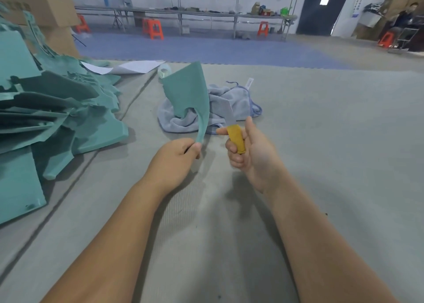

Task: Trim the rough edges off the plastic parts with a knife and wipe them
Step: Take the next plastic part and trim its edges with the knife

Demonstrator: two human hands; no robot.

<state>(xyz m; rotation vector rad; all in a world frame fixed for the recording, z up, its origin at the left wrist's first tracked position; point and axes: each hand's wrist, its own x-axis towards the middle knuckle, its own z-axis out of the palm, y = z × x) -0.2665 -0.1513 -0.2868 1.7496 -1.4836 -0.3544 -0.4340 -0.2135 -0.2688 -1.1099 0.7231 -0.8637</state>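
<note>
My left hand (177,157) pinches the narrow lower tip of a teal plastic part (187,91) and holds it upright above the mat. My right hand (249,149) grips a knife (236,137) by its yellow-wrapped handle, blade pointing up and away, just right of the part. The blade is a short way from the part's edge and does not touch it. A light blue cloth (229,106) lies crumpled on the mat behind both hands.
A pile of teal plastic parts (46,110) fills the left side, with cardboard boxes (52,9) behind it. White paper sheets (128,67) and a tape roll (164,70) lie at the mat's far edge. Benches and orange stools (152,28) stand far back.
</note>
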